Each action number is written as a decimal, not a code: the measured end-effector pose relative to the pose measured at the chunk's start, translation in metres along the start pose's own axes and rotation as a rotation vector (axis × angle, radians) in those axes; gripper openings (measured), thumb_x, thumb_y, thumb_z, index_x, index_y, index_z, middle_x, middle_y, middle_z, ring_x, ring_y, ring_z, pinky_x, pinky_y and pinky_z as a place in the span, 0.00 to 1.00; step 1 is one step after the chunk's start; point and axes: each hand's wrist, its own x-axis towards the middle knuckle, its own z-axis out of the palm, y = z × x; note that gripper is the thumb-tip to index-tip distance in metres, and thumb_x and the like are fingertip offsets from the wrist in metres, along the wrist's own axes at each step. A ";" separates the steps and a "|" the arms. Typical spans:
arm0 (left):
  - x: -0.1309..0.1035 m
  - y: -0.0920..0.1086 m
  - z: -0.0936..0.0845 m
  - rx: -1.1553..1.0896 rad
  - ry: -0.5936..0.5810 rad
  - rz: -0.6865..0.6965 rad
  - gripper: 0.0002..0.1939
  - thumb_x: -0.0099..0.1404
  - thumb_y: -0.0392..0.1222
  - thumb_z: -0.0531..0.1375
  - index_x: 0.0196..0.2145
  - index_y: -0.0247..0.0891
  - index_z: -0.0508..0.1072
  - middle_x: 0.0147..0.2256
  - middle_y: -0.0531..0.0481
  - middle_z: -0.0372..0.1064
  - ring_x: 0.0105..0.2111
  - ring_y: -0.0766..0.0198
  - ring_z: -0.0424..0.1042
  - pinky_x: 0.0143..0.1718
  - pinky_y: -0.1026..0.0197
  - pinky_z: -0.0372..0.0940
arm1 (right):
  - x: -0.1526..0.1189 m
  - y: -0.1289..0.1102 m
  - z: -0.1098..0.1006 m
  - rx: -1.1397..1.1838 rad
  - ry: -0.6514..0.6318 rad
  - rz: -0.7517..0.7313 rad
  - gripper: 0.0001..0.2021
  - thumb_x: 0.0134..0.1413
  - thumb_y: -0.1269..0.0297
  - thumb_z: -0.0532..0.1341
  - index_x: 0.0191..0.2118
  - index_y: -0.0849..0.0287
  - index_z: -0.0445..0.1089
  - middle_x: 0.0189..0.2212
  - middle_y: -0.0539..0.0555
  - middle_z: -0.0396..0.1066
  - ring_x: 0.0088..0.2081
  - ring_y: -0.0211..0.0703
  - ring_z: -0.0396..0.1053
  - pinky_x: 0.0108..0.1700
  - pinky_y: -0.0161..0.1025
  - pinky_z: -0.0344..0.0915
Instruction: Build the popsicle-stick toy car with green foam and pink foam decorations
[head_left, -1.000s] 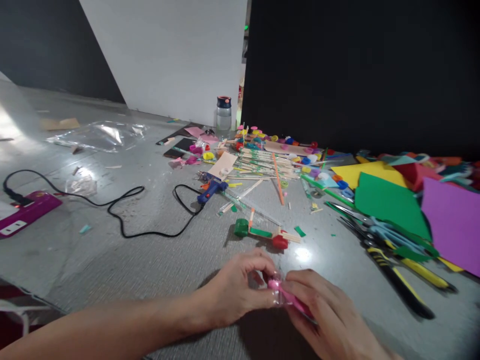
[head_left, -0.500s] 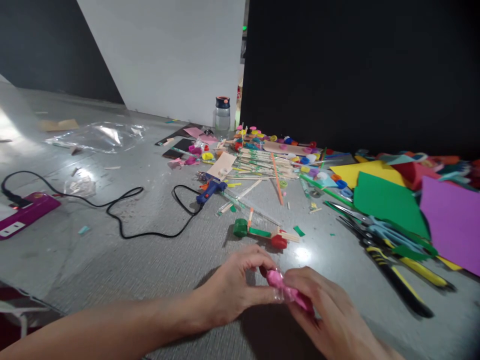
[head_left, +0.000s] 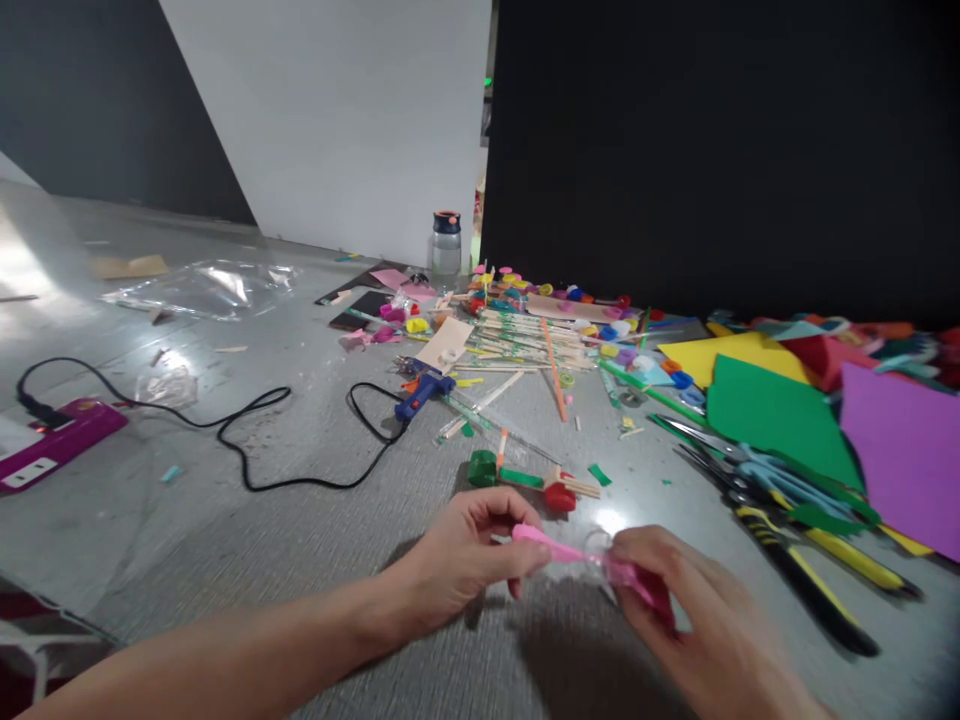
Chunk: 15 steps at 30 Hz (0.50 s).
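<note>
A soft pink piece (head_left: 551, 545) is stretched between my two hands, low in the middle of the view. My left hand (head_left: 476, 548) pinches its left end between thumb and fingers. My right hand (head_left: 679, 600) closes around its other end, with part of the pink hidden under the fingers. Clear, shiny plastic (head_left: 598, 545) wraps or rings the piece beside my right fingertips; its exact shape is blurred. Just beyond my hands lies a small stick assembly (head_left: 521, 478) with a green round part at one end and a red one at the other.
A blue glue gun (head_left: 424, 395) trails a black cord to a purple power strip (head_left: 64, 440). Scissors (head_left: 750, 455) and yellow-black pliers (head_left: 802, 575) lie right, near coloured sheets (head_left: 780, 410). Wooden sticks (head_left: 525, 340), bottle caps and a water bottle (head_left: 446, 245) stand farther back.
My hands have moved apart, the right one going right. The pink piece, bunched up before, is now drawn out long and thin between them. The camera view has tilted slightly upward.
</note>
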 end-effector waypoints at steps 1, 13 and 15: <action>0.000 0.001 -0.001 -0.055 -0.008 0.012 0.15 0.57 0.46 0.69 0.31 0.36 0.69 0.25 0.56 0.64 0.22 0.72 0.63 0.24 0.67 0.65 | -0.001 0.005 -0.004 -0.036 0.025 0.028 0.04 0.69 0.69 0.54 0.44 0.55 0.66 0.35 0.52 0.73 0.30 0.39 0.72 0.32 0.33 0.68; -0.003 -0.006 0.005 -0.225 -0.047 -0.076 0.18 0.62 0.53 0.66 0.31 0.33 0.72 0.29 0.47 0.70 0.27 0.67 0.71 0.24 0.65 0.70 | -0.009 0.086 -0.017 -0.136 0.128 0.438 0.17 0.67 0.48 0.56 0.44 0.56 0.72 0.38 0.55 0.76 0.37 0.51 0.75 0.35 0.42 0.69; -0.004 -0.007 0.005 -0.236 -0.051 -0.085 0.17 0.61 0.52 0.67 0.31 0.33 0.71 0.29 0.47 0.70 0.26 0.67 0.71 0.24 0.66 0.70 | -0.011 0.093 -0.012 -0.147 0.069 0.412 0.17 0.67 0.48 0.56 0.43 0.56 0.73 0.39 0.56 0.77 0.39 0.53 0.75 0.39 0.46 0.71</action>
